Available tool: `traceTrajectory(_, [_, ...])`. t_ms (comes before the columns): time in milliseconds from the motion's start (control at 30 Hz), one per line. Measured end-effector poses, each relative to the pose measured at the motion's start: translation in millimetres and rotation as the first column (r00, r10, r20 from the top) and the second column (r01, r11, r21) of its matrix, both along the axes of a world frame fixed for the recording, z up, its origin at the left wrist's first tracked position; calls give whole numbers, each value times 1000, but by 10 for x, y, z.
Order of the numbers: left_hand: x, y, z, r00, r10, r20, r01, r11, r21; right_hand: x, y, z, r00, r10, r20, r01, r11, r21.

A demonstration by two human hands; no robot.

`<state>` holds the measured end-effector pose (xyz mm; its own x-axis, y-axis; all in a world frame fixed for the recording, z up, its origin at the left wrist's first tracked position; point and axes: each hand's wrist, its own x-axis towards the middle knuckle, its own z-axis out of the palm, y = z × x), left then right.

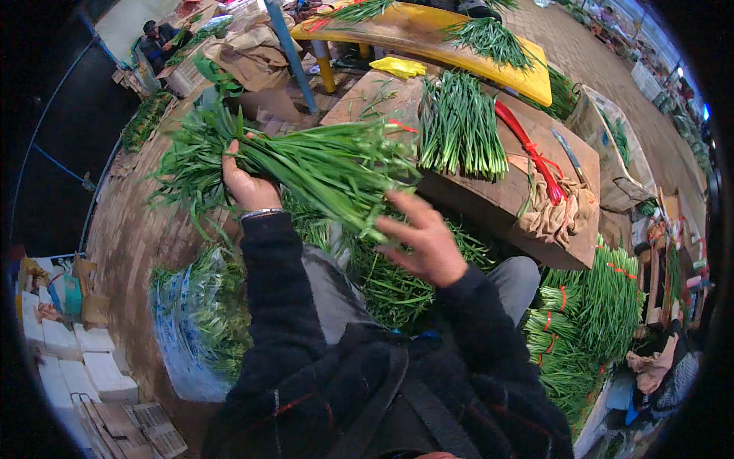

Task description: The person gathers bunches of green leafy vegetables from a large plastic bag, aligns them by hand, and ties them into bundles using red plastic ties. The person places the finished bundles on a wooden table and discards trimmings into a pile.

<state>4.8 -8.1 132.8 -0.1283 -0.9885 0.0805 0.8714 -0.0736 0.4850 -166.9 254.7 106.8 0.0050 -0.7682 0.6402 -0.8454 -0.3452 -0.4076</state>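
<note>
My left hand (250,182) grips a loose bunch of garlic chives (321,163) near its leafy end, holding it up over my lap. The stem ends fan out toward the right. My right hand (421,238) is beside those ends with fingers spread; it is blurred, and whether it touches them I cannot tell. On the wooden worktop (367,106) ahead lies a neat row of chives (463,126). Right of it are a bundle of red ties (530,152), a knife (567,154) and a crumpled cloth (559,209).
Loose greens (393,287) lie between my knees. A clear plastic bag of greens (200,321) stands at my left. Red-tied chive bundles (608,287) are stacked at my right. Beyond the worktop are a yellow table (424,28) and a white crate (610,149). Another person (160,46) sits far left.
</note>
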Motion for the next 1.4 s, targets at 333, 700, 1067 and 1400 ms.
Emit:
traceTrajectory(333, [246,158,-265,977,-164,-135,148,981,-124,-275,1015,-336,672,-261,693,217,964,154])
traceTrajectory(700, [-153,-304,-1024,873,-442,-204,403,892,-206,-545,542,-647,455,-145,878,199,978,58])
traceTrajectory(1067, [-276,-327,-1027,687,-602,-408,540,798,-268,-701,149,-452,679,-223,700,206,972,110])
traceTrajectory(1400, [-211,-220,-1033,661,-621,-422,545,783,-299,-542,-219,-764,276,-267,923,-192,926,325])
